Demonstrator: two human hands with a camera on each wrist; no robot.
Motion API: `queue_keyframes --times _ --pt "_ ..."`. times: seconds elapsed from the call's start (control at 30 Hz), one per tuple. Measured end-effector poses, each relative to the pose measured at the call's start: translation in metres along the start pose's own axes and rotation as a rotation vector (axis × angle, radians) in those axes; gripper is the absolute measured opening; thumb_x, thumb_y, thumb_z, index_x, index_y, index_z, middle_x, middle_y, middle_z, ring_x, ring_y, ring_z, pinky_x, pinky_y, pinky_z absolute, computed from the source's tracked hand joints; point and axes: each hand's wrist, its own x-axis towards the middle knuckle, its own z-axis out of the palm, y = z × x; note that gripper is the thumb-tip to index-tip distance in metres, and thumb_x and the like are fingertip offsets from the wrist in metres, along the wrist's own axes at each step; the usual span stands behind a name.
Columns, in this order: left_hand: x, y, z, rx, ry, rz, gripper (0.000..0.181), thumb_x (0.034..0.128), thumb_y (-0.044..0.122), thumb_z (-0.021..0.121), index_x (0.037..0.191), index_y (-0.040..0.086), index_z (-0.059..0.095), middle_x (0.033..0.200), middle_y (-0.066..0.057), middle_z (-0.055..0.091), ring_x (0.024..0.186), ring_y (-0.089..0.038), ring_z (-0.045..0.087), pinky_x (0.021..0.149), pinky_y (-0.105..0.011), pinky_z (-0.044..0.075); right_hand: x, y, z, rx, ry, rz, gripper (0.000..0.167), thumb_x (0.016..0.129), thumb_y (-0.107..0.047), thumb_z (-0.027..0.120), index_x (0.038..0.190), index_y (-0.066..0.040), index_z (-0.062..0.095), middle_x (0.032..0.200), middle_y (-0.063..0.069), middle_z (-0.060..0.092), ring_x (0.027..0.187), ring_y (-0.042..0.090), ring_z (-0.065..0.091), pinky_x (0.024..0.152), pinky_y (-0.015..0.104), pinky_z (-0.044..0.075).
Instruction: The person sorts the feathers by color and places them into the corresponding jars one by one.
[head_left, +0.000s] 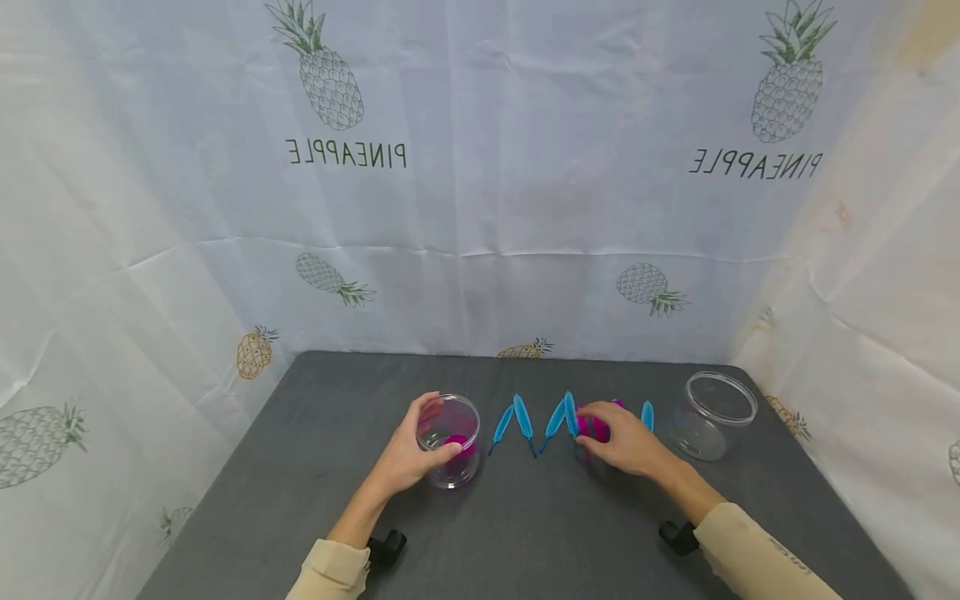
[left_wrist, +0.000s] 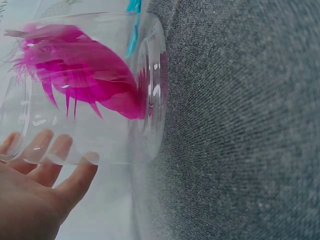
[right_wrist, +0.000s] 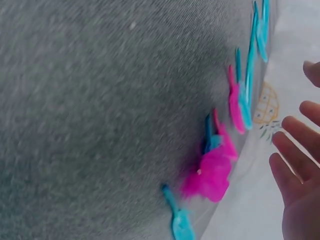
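My left hand (head_left: 408, 454) grips a clear jar (head_left: 477, 425) standing on the dark table, its thumb across the front and the fingers round the far side. Through the jar's wall a magenta feather (left_wrist: 85, 70) is visible inside. Over at the right, my right hand (head_left: 630, 442) hovers by magenta feathers (head_left: 597, 427), partly covering them in the head view. In the right wrist view its fingers (right_wrist: 295, 150) are spread and loosely bent, holding nothing, apart from a magenta feather clump (right_wrist: 212, 172). Blue feathers (head_left: 523, 417) lie between the jar and my right hand.
Another clear jar (head_left: 693, 450) stands at the table's right side, beyond my right hand. One blue feather (head_left: 648, 415) lies between them. A white curtain (head_left: 480, 300) with pineapple prints hangs behind the table (head_left: 330, 400) and along both sides.
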Motion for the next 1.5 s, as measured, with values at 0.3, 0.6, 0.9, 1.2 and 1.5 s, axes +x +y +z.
queue_keyframes --times 0.3,0.6,0.9,1.2,1.5 --pt "0.0 -0.002 -0.001 0.014 0.001 0.009 0.087 0.0843 0.033 0.083 0.153 0.013 0.033 0.151 -0.016 0.045 0.14 -0.033 0.043 0.115 -0.057 0.036 -0.004 0.011 -0.001 -0.001 -0.106 0.057 0.06 0.088 -0.033 0.08 0.135 0.0 0.061 0.135 0.02 0.061 0.126 0.044 0.056 0.102 0.062 0.046" --pt "0.0 -0.001 0.0 0.007 0.003 0.022 0.087 0.0844 0.031 0.084 0.153 0.012 0.033 0.151 -0.013 0.046 0.14 -0.033 0.043 0.115 -0.057 0.036 -0.006 0.022 0.002 0.015 -0.203 0.087 0.076 0.086 -0.044 0.08 0.143 0.0 0.054 0.145 0.022 0.053 0.136 0.046 0.046 0.109 0.064 0.038" --pt "0.0 -0.002 0.0 0.003 0.003 0.027 0.087 0.084 0.032 0.084 0.152 0.013 0.034 0.15 -0.016 0.047 0.14 -0.033 0.044 0.114 -0.057 0.037 -0.005 0.026 0.006 0.032 -0.293 0.076 0.078 0.084 -0.042 0.082 0.142 0.003 0.053 0.148 0.026 0.048 0.139 0.05 0.039 0.111 0.067 0.032" --pt "0.001 -0.003 -0.002 0.005 -0.009 0.027 0.086 0.0853 0.031 0.083 0.153 0.012 0.033 0.151 -0.016 0.046 0.141 -0.033 0.042 0.115 -0.057 0.036 -0.004 0.024 0.004 0.016 -0.313 0.058 0.068 0.088 -0.039 0.079 0.135 0.005 0.059 0.145 0.023 0.052 0.138 0.046 0.043 0.111 0.064 0.035" --pt "0.0 -0.003 -0.002 -0.003 -0.013 0.018 0.087 0.0851 0.031 0.083 0.153 0.012 0.033 0.151 -0.018 0.045 0.141 -0.034 0.042 0.115 -0.057 0.035 -0.005 0.019 0.005 0.033 -0.226 -0.018 0.038 0.091 -0.036 0.078 0.114 -0.005 0.073 0.127 0.014 0.066 0.121 0.038 0.061 0.101 0.058 0.047"
